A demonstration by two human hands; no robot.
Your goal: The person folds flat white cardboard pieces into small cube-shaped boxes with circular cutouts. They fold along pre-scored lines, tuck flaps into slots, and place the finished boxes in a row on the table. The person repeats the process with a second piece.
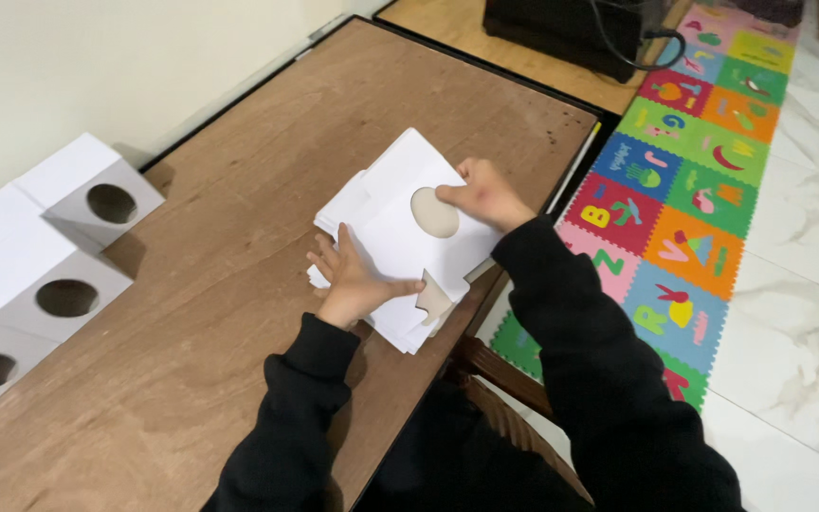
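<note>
— Fingers first: how does each hand sit on the white card?

— Left hand point(353, 273) lies spread and flat on the near-left part of the flat white carton blank point(400, 242), fingers released and fanned, thumb stretched along its near edge; it presses down and grips nothing. Right hand point(485, 192) is pinched on the blank's right side, thumb at the rim of the round cut-out point(435, 212), the other fingers curled over the edge.

— Why hold it that way?

— Judging from the pose, the flat hand pins the sheet so that it cannot slide, while the pinching one has an edge to bend or lift. More white sheets point(400, 327) lie underneath, so the pressure also keeps the pile together.

— Where is it, and which way does it run?

— It rests on the wooden table point(191, 313), close to the right edge and just in front of the person. Its long axis runs diagonally, from near-right to far-left, with one corner aimed at the far side and the cut-out facing up.

— Anything further out?

— Folded white boxes point(40, 256) with the same round holes stand in a row at the left edge, well apart from the hands. A colourful foam puzzle mat point(684, 180) covers the floor on the right.
</note>
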